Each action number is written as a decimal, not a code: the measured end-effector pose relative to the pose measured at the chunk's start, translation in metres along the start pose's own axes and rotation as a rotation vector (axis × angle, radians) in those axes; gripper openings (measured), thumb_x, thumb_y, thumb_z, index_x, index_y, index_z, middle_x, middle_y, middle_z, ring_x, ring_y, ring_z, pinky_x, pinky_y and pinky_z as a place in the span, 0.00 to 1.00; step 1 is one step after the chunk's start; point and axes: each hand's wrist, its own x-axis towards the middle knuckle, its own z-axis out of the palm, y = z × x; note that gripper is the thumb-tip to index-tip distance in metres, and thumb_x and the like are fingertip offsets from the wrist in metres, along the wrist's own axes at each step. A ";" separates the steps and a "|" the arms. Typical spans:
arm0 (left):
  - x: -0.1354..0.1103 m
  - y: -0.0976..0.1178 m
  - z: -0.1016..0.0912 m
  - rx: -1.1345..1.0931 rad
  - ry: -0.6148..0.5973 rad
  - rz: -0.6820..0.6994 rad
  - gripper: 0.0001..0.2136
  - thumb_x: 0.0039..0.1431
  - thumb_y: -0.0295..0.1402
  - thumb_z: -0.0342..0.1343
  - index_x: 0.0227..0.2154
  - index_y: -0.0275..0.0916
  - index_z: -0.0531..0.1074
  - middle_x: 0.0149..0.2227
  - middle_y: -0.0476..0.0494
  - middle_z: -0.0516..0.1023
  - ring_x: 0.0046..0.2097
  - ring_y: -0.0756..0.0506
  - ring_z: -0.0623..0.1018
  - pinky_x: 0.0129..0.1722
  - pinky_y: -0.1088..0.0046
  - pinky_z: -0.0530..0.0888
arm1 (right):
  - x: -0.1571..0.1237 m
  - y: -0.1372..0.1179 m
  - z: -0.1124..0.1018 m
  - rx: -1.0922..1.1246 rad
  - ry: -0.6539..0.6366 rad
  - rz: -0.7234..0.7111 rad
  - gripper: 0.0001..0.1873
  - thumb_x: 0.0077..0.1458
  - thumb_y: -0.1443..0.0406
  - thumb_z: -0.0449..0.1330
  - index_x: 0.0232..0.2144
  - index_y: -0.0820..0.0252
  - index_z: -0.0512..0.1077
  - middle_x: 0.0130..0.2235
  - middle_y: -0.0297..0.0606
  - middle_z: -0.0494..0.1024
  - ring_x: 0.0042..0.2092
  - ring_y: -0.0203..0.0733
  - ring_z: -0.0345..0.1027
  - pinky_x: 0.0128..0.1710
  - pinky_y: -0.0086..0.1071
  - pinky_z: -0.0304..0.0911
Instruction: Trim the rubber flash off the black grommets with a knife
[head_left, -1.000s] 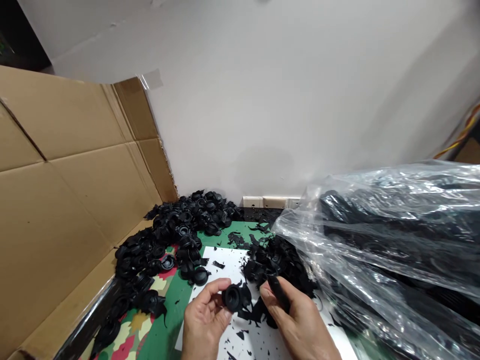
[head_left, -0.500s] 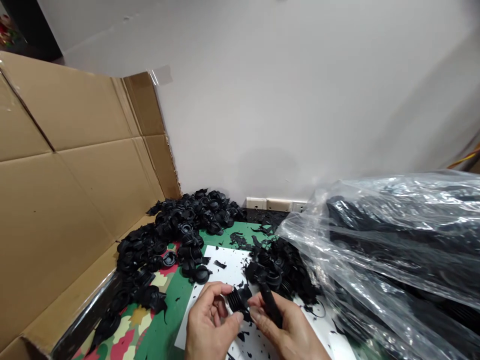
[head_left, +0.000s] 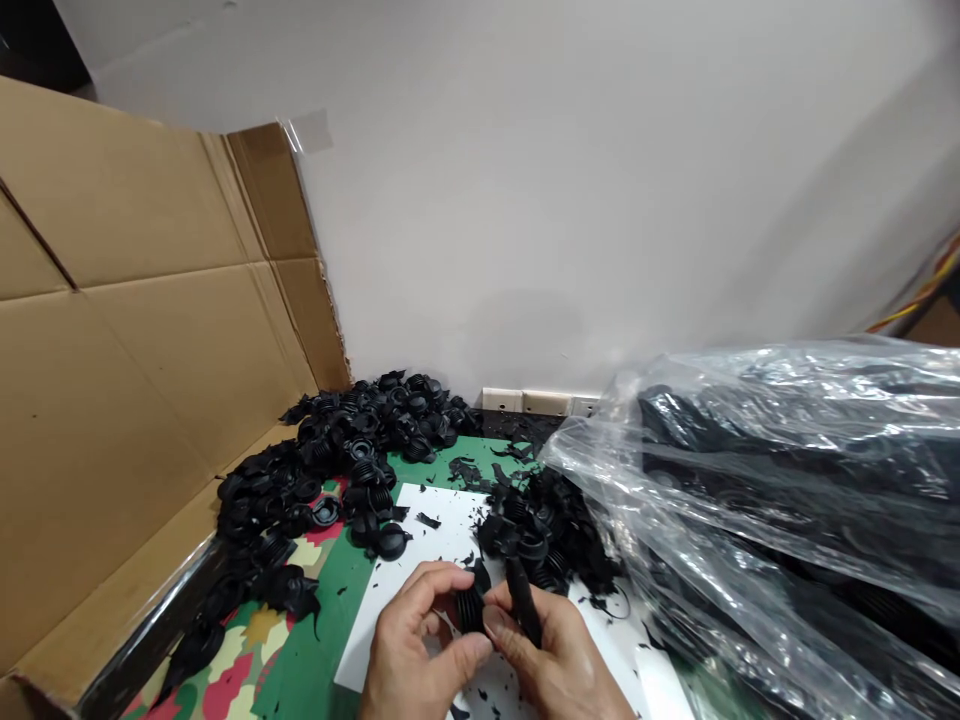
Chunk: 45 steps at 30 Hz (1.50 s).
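Note:
My left hand (head_left: 424, 640) is closed, pinching a small black ribbed rubber boot (head_left: 470, 607) between thumb and fingertips. Against the boot's right side rest the fingertips of my right hand (head_left: 551, 640). That hand is wrapped round a dark pen-like tool (head_left: 523, 602), whose working end I cannot make out. Both hands are over a white sheet (head_left: 424, 510) strewn with black scraps. Just beyond them lies a heap of similar black rubber parts and trimmings (head_left: 544, 530).
Another large pile of black rubber parts (head_left: 360, 440) spreads along a cardboard wall (head_left: 165, 330) at the left. A clear plastic bag (head_left: 787, 480) full of black parts stands at the right. Green and camouflage-patterned covering (head_left: 247, 650) lies under the sheet. Behind rises a grey wall (head_left: 540, 200).
The view has shifted slightly to the right. My right fingertips have closed in on the ribbed boot, which has turned a little in my left hand's grip.

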 end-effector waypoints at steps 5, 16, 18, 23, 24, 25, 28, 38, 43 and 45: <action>0.002 -0.001 -0.003 -0.109 -0.010 -0.071 0.10 0.36 0.25 0.68 0.27 0.39 0.81 0.31 0.46 0.77 0.30 0.46 0.76 0.28 0.75 0.74 | 0.000 0.008 -0.004 0.019 0.034 0.076 0.19 0.43 0.50 0.63 0.19 0.60 0.69 0.16 0.29 0.65 0.20 0.36 0.59 0.20 0.28 0.56; -0.001 -0.007 -0.001 0.082 -0.002 0.099 0.05 0.45 0.28 0.62 0.28 0.40 0.79 0.31 0.46 0.76 0.32 0.46 0.74 0.29 0.77 0.71 | 0.002 0.005 -0.005 0.181 -0.022 0.188 0.21 0.42 0.49 0.65 0.19 0.59 0.66 0.13 0.22 0.56 0.14 0.29 0.47 0.15 0.25 0.48; -0.002 -0.007 0.001 0.114 0.045 0.132 0.04 0.46 0.28 0.61 0.27 0.40 0.77 0.30 0.46 0.76 0.32 0.46 0.74 0.30 0.76 0.71 | 0.002 0.004 -0.004 0.209 -0.028 0.194 0.21 0.42 0.49 0.65 0.18 0.59 0.65 0.13 0.22 0.55 0.14 0.29 0.46 0.15 0.25 0.48; -0.002 -0.007 0.002 0.151 -0.001 0.156 0.02 0.48 0.31 0.60 0.26 0.40 0.76 0.28 0.46 0.75 0.33 0.44 0.74 0.32 0.74 0.71 | 0.004 0.005 0.001 0.226 -0.079 0.197 0.23 0.41 0.48 0.64 0.17 0.58 0.62 0.13 0.20 0.51 0.14 0.28 0.43 0.15 0.25 0.46; -0.002 -0.007 0.002 0.152 -0.007 0.162 0.02 0.49 0.32 0.59 0.26 0.40 0.75 0.28 0.46 0.74 0.32 0.44 0.74 0.31 0.75 0.71 | 0.004 0.005 0.002 0.198 -0.075 0.185 0.23 0.41 0.47 0.64 0.17 0.58 0.62 0.12 0.20 0.52 0.14 0.28 0.44 0.15 0.25 0.47; -0.001 -0.006 0.002 0.151 -0.005 0.168 0.02 0.50 0.32 0.59 0.25 0.40 0.75 0.27 0.47 0.74 0.31 0.45 0.73 0.30 0.75 0.70 | 0.005 0.005 0.002 0.156 -0.061 0.164 0.23 0.41 0.47 0.63 0.17 0.58 0.63 0.12 0.22 0.53 0.15 0.29 0.46 0.16 0.26 0.48; -0.001 -0.003 0.005 0.156 0.017 0.188 0.03 0.51 0.31 0.58 0.24 0.41 0.74 0.25 0.48 0.72 0.29 0.46 0.71 0.28 0.76 0.68 | 0.003 0.000 -0.002 0.021 0.011 0.054 0.22 0.43 0.47 0.62 0.20 0.61 0.71 0.16 0.29 0.64 0.18 0.33 0.54 0.18 0.28 0.52; -0.001 -0.003 -0.001 0.304 -0.023 0.272 0.04 0.52 0.26 0.56 0.27 0.41 0.73 0.27 0.48 0.73 0.30 0.46 0.71 0.29 0.76 0.66 | -0.007 -0.034 -0.034 -0.128 0.124 -0.229 0.29 0.52 0.41 0.50 0.33 0.56 0.76 0.29 0.37 0.72 0.30 0.41 0.63 0.29 0.32 0.60; -0.002 -0.005 0.000 0.319 -0.014 0.307 0.05 0.53 0.25 0.54 0.28 0.41 0.72 0.28 0.48 0.72 0.29 0.47 0.71 0.29 0.77 0.66 | -0.003 -0.024 -0.031 -0.099 -0.086 -0.163 0.22 0.52 0.47 0.57 0.34 0.60 0.73 0.22 0.29 0.65 0.22 0.35 0.57 0.21 0.28 0.56; -0.002 -0.005 0.000 0.346 -0.031 0.319 0.05 0.54 0.25 0.54 0.28 0.41 0.72 0.28 0.48 0.72 0.29 0.47 0.71 0.28 0.77 0.67 | -0.002 -0.024 -0.028 -0.101 -0.086 -0.210 0.17 0.50 0.51 0.61 0.32 0.60 0.74 0.27 0.33 0.69 0.24 0.35 0.60 0.22 0.28 0.58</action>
